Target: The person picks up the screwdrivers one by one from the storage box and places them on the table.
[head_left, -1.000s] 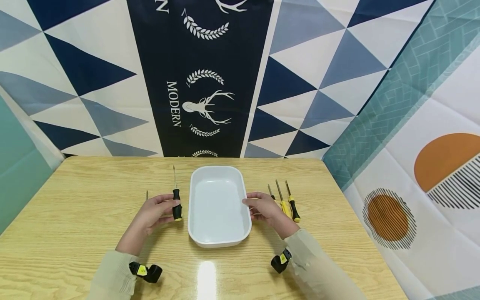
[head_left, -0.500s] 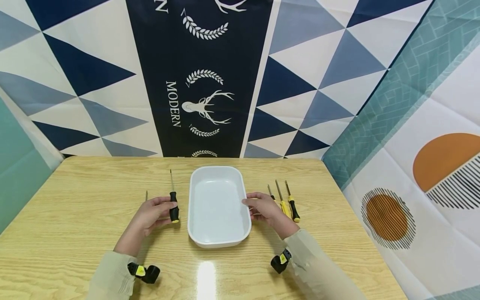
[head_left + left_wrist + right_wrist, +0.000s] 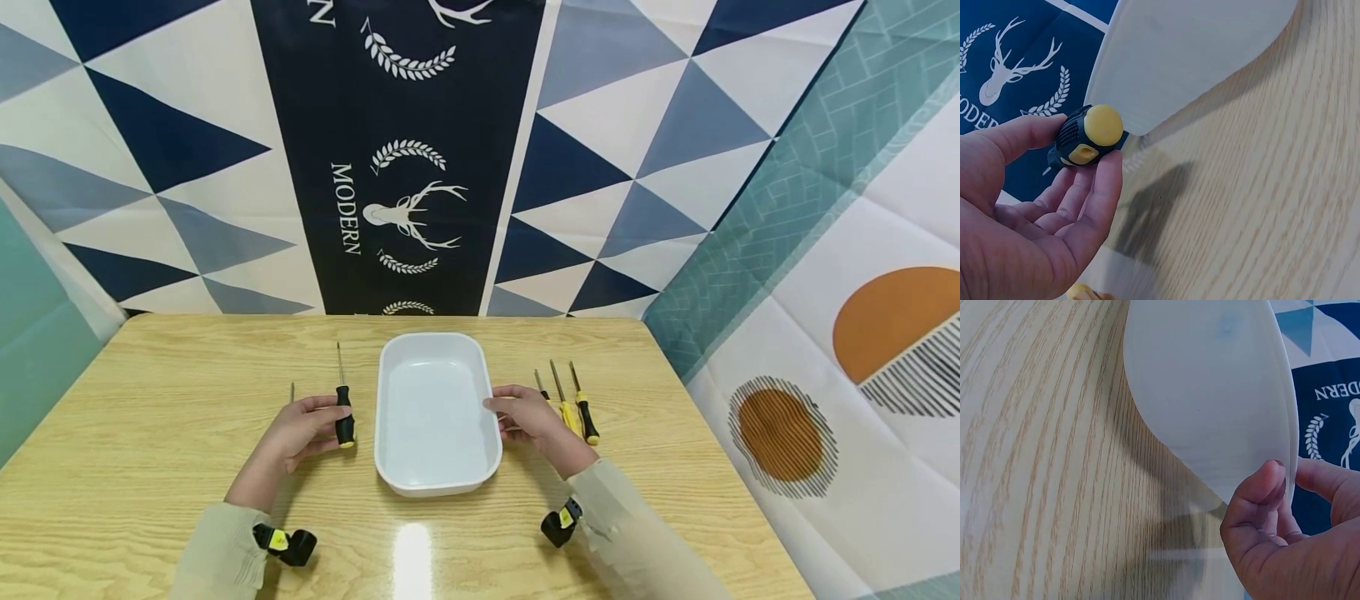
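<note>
A white rectangular tray [image 3: 437, 485] stands in the middle of the wooden table, with nothing inside it. My left hand [image 3: 303, 429] pinches a screwdriver [image 3: 344, 417] by its black handle, left of the tray, its thin shaft pointing to the back. In the left wrist view the screwdriver's yellow end cap [image 3: 1104, 125] faces the camera, thumb on one side and fingertips on the other. On the tray's right side my right hand [image 3: 528, 417] grips the rim, the thumb over the edge and the fingers against the outer wall [image 3: 1210, 412].
Right of the right hand lie several screwdrivers: a yellow-handled one [image 3: 567, 414], a black-and-yellow one [image 3: 588, 425] and one partly hidden by the hand [image 3: 542, 387]. Another metal shaft [image 3: 292, 392] shows behind the left hand. Patterned cloth [image 3: 405, 250] hangs at the table's back edge.
My left hand has drawn slightly left and toward me with the screwdriver, farther from the tray. The right hand and the tray stay in place.
</note>
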Motion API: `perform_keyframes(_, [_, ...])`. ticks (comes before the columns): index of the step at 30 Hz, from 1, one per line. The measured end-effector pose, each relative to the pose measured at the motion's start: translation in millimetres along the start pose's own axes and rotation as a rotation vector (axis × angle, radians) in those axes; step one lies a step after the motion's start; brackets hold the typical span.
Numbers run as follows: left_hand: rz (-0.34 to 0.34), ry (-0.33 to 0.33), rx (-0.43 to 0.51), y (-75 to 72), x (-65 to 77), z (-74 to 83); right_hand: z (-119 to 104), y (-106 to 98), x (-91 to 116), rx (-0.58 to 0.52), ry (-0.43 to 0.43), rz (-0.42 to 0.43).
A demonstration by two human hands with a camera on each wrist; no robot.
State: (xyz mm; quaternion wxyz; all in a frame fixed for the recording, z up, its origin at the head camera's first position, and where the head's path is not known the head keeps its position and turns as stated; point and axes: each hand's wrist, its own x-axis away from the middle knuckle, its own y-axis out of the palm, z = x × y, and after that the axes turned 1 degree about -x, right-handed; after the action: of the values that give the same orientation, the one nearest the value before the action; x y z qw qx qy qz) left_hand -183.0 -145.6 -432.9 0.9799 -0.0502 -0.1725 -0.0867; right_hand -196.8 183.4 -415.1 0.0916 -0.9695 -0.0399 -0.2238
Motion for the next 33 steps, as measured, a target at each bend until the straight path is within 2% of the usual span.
perform_keyframes(6, [-0.004,-0.003,-0.015,-0.8,-2.3,-3.4,0.0,-0.3,-0.6,0.005,0.004,0.008])
perform_keyframes(20, [0.039,-0.066,-0.054,-2.5,-5.8,-4.2,-0.1,0.0,-2.0,0.007,0.010,-0.003])
perform_keyframes(33, [0.069,-0.080,-0.126,-9.7,-4.0,-3.1,-0.8,0.8,-2.1,0.010,0.018,0.014])
